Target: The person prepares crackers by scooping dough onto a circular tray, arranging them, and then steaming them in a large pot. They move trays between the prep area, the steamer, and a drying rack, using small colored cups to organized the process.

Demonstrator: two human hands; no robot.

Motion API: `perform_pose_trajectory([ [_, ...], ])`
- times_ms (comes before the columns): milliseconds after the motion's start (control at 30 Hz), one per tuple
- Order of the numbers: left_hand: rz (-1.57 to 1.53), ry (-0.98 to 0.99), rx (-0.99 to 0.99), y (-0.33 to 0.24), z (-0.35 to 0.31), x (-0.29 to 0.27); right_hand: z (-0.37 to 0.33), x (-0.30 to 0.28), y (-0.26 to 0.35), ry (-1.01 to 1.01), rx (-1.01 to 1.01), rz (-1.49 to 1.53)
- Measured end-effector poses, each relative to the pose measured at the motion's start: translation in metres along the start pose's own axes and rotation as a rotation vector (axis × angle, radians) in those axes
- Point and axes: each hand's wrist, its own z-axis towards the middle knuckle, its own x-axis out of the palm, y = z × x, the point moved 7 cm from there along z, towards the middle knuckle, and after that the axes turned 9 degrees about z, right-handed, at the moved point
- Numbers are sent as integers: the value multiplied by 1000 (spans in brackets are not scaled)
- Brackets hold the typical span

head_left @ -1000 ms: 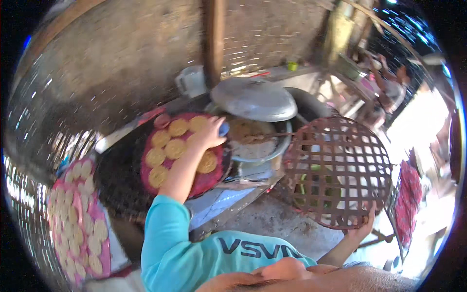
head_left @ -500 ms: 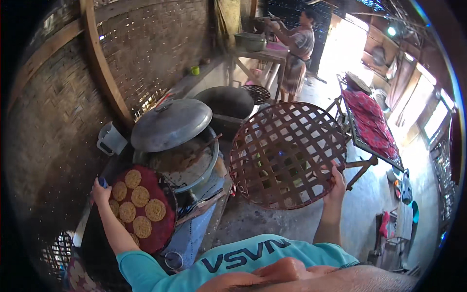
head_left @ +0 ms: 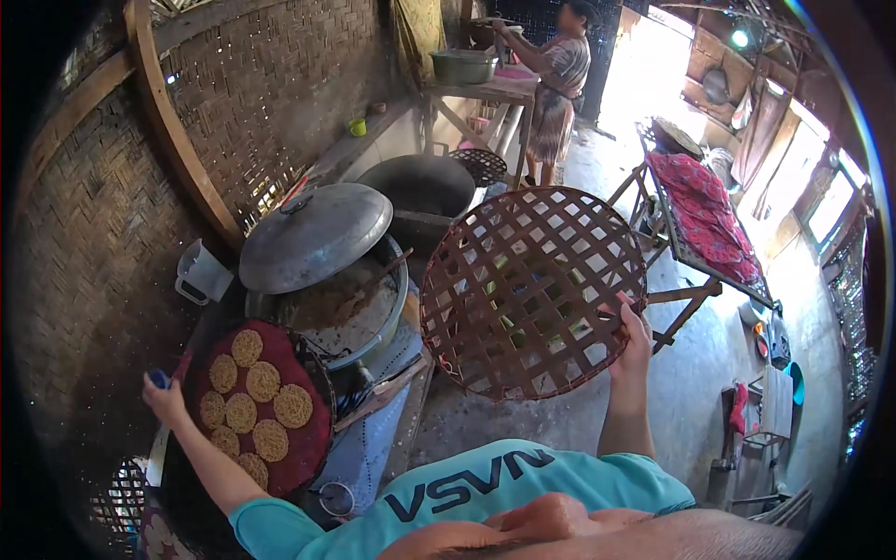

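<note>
Eight or so rounds (head_left: 241, 413) already lay on the cloth (head_left: 301, 446), beside which the left fingers (head_left: 152, 395) held a blue thing (head_left: 159, 378), the right fingers (head_left: 636, 329) a bare rack (head_left: 534, 294).

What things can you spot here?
Lattice tray: one, brown, centre
Round cakes: nine showing, golden, lower left
Red cloth: one, red, under the cakes
Lid: one, grey, left of centre
Basin: one, pale blue, below the lid
Pitcher: one, whitish, left
Big pan: one, dark, behind the lid
Cup: one, green, upper left
Patterned cloth: one, pink, right side
Other person: one, patterned top, upper right
Little object: one, blue, left
Shirt: one, teal, bottom
Left hand: one, bare, holding the little object
Right hand: one, bare, on the lattice tray
</note>
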Motion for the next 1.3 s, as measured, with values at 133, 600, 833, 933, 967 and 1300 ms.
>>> perform_pose_trajectory([
  [133, 216, 246, -109, 75, -14, -2, 6, -10, -1, -2, -1, 25],
  [600, -167, -68, 23, 54, -175, -145, 27, 11, -23, 80, 89, 41],
  [833, -423, 874, 458, -6, -374, -104, 36, 32, -30, 125, 166, 28],
  [933, -222, 856, 340, 31, -417, -39, 39, 22, -29, 148, 139, -75],
  [967, -234, 739, 319, 36, -417, -39, 35, 29, -28, 162, 157, -53],
  [1300, 147, 496, 176, 74, -435, -57, 53, 32, -48, 326, 254, 33],
])
